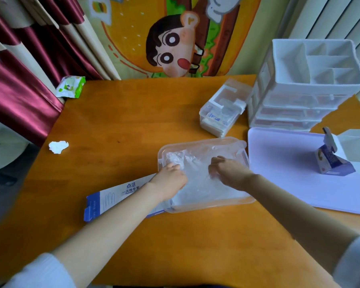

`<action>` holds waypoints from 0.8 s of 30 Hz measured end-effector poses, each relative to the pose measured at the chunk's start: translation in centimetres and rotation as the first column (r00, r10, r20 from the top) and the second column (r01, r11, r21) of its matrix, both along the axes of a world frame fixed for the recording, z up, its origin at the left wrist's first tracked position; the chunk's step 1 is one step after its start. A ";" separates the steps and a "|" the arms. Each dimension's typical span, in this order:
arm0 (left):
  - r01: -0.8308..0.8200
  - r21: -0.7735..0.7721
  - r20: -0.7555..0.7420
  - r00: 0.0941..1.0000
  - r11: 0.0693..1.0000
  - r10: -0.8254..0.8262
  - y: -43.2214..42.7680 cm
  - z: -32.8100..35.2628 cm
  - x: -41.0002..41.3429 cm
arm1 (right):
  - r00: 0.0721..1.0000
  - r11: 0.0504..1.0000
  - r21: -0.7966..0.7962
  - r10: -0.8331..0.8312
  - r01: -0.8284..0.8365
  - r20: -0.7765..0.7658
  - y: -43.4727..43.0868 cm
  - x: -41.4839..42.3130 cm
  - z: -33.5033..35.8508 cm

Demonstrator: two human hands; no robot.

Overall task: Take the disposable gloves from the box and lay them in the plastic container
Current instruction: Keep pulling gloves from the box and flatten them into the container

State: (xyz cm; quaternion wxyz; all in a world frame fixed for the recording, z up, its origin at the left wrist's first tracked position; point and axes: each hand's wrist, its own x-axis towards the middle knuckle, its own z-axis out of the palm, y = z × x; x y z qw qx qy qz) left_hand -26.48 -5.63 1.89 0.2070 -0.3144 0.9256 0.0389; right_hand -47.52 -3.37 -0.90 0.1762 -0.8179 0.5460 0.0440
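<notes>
A clear plastic container stands on the orange table, with a layer of thin translucent disposable gloves inside it. My left hand reaches over the container's left rim, its fingers curled into the glove plastic. My right hand is inside the container on the right, fingers bent down and pinching the same plastic. The white and blue glove box lies flat on the table left of the container, partly under my left forearm.
A crumpled white tissue lies at the table's left edge and a green wipes pack at the far left corner. A small clear lidded box, a white drawer organiser, a lilac mat and an open blue carton fill the right side.
</notes>
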 end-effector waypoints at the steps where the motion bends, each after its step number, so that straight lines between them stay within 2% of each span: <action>1: 0.017 0.016 0.072 0.997 1.000 -0.018 -0.1 -0.2 -0.4 | 1.000 0.999 0.029 0.016 -0.015 -0.022 -0.2 0.4 -0.4; 5: -0.040 0.110 0.278 0.961 0.993 0.008 -0.4 -1.3 -1.6 | 0.997 0.975 0.219 0.055 -0.043 -0.049 -0.5 1.1 -1.4; 8: -0.103 0.197 0.341 0.939 0.975 0.030 -0.5 -1.9 -2.3 | 0.999 0.927 0.374 -0.022 0.011 0.024 -0.6 1.1 -1.0; 11: -0.180 0.254 0.251 0.961 0.950 0.115 -0.5 -1.8 -2.8 | 0.991 0.899 0.436 -0.091 0.042 0.093 -0.5 0.9 0.5; 14: -0.153 0.079 0.043 0.988 0.985 0.150 -0.6 -2.0 -3.0 | 0.988 0.885 0.465 -0.093 0.024 0.125 -0.1 0.6 1.7; 16: -0.209 -0.010 -0.004 0.978 0.978 0.209 -0.5 -2.7 -3.2 | 0.982 0.924 0.380 -0.118 0.054 0.146 0.1 1.1 1.9; 20: -0.278 -0.035 0.144 0.949 0.960 0.280 -0.2 -5.2 -3.8 | 0.995 0.997 0.038 -0.063 0.061 0.077 -0.5 3.3 0.5; 22: -0.262 0.008 0.213 0.943 0.965 0.255 -0.2 -6.3 -3.9 | 1.000 1.000 0.023 -0.003 0.003 -0.008 -1.0 4.0 -1.0; 24: -0.255 0.045 0.229 0.944 0.966 0.238 -0.2 -6.9 -4.0 | 0.990 0.997 0.082 0.000 0.012 -0.144 -1.2 4.2 -2.4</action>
